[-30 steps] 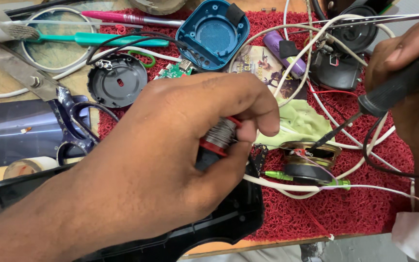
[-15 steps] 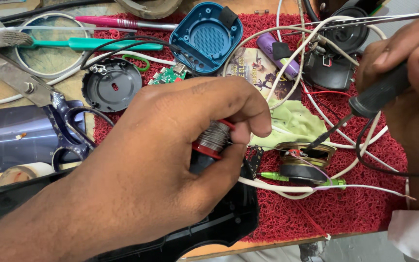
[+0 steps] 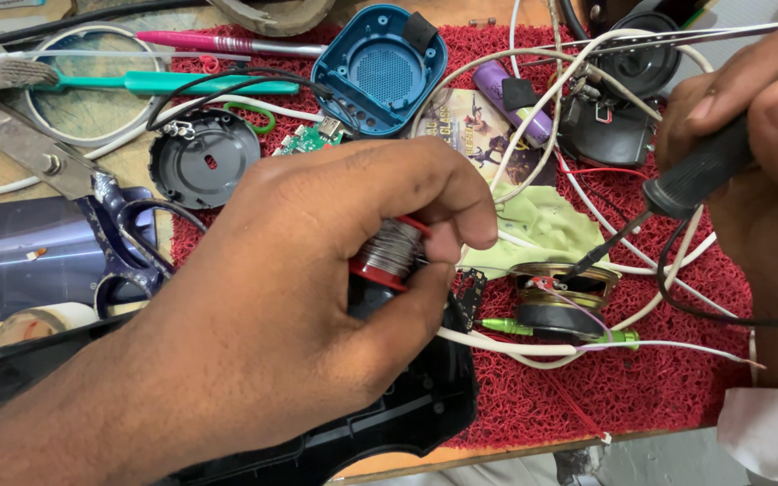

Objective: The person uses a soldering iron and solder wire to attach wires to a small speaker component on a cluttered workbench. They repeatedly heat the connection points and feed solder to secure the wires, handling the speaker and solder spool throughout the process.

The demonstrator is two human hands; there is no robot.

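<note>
My left hand (image 3: 299, 297) grips a red spool of silvery solder wire (image 3: 389, 252) between thumb and fingers, over the middle of the red mat (image 3: 641, 396). My right hand (image 3: 758, 171) holds a black-handled soldering iron (image 3: 695, 175). Its thin dark tip touches the top of a small round speaker (image 3: 560, 292) lying on the mat. Thin wires run from the speaker. A small dark circuit board (image 3: 470, 297) sits just left of the speaker, beside my left thumb.
A blue speaker shell (image 3: 380, 72), a grey round cover (image 3: 204, 162), a green cloth (image 3: 542, 225), white cables (image 3: 587, 180), a purple battery (image 3: 520, 99), scissors (image 3: 74, 198), a green toothbrush (image 3: 182, 84), a tape roll (image 3: 42, 322) and a black casing (image 3: 407, 423) crowd the bench.
My left hand with the solder spool has held its place. The iron tip has stayed at the speaker. The view has shifted slightly.
</note>
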